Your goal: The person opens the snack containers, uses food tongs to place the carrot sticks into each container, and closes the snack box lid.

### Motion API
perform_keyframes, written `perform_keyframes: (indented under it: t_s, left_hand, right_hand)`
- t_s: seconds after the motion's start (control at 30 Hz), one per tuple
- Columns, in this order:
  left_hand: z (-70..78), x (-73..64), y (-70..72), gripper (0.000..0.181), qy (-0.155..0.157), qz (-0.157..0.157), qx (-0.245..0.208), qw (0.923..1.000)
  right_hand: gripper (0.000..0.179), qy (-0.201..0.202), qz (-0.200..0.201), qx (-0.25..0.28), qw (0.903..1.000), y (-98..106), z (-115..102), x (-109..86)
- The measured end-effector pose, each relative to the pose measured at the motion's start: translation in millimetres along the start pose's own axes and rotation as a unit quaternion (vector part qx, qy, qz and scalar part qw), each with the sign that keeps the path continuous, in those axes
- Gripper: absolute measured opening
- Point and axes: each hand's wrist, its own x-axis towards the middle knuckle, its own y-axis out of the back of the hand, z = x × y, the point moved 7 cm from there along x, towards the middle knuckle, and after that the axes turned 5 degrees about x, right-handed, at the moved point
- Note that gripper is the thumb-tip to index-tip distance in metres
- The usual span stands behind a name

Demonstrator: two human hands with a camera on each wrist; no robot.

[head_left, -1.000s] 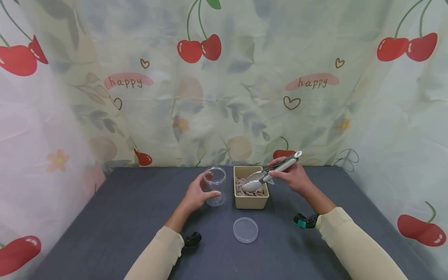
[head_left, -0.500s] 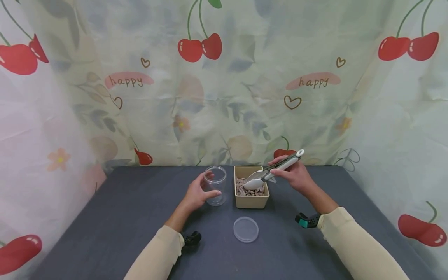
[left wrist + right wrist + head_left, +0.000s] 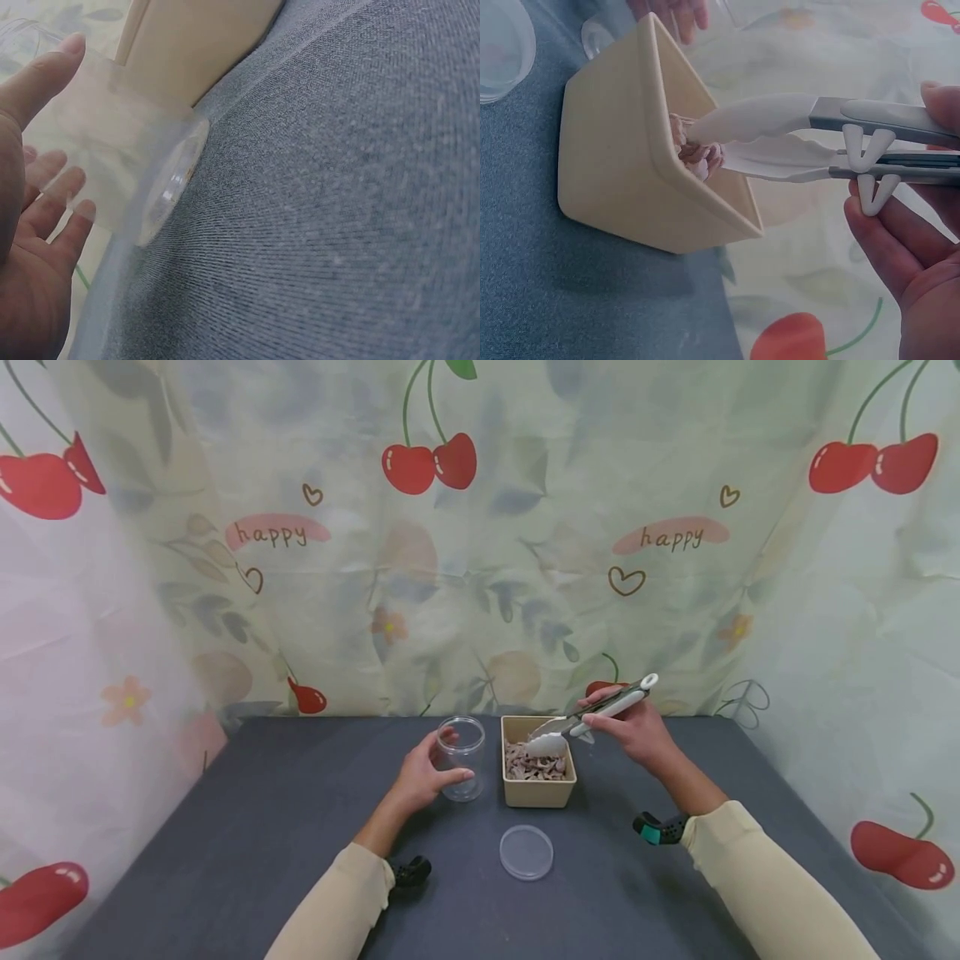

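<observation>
My left hand (image 3: 422,777) holds a clear plastic jar (image 3: 467,760) upright on the table, thumb in front and fingers behind. The left wrist view shows the jar's base (image 3: 174,180) on the cloth. In my right hand (image 3: 633,731) is a pair of tongs (image 3: 611,712) with white heads and grey-and-white handles, slanting down to the left. Their heads reach into a beige rectangular bin (image 3: 538,793) that holds greyish-pink shredded strips (image 3: 536,767). In the right wrist view a clump of strips (image 3: 701,156) shows at the tips of the tongs, which are nearly together.
A round translucent lid (image 3: 527,853) lies flat on the dark blue-grey tablecloth (image 3: 300,827), in front of the bin. The bin stands just right of the jar. Behind the table hangs a cherry-print curtain (image 3: 480,610), which also covers both sides.
My right hand has lifted the tongs slightly up and to the right, their heads higher in the bin and more strips showing below. The left hand and jar stay in place.
</observation>
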Motion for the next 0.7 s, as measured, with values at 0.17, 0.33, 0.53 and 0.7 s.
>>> perform_keyframes:
  t_s: [0.17,0.33,0.53,0.7]
  left_hand:
    - [0.6,-0.1,0.0,0.077,0.001,0.000,0.005,1.0000]
    - [0.7,-0.8,-0.4,0.077,-0.001,0.002,0.007,1.0000]
    - [1.6,-1.9,-0.9,0.075,0.002,0.005,0.003,1.0000]
    - [2.1,-0.9,-1.7,0.077,0.003,0.007,-0.002,1.0000]
  right_hand:
    - [0.029,-0.008,0.007,-0.004,0.9999,0.6,-5.1,0.9]
    - [0.029,-0.014,0.013,-0.002,0.9998,0.4,-9.2,3.1]
    - [0.030,-0.006,0.019,0.003,0.9998,0.4,-13.8,3.9]
    - [0.030,-0.005,0.028,-0.002,0.9996,2.1,-14.2,4.3]
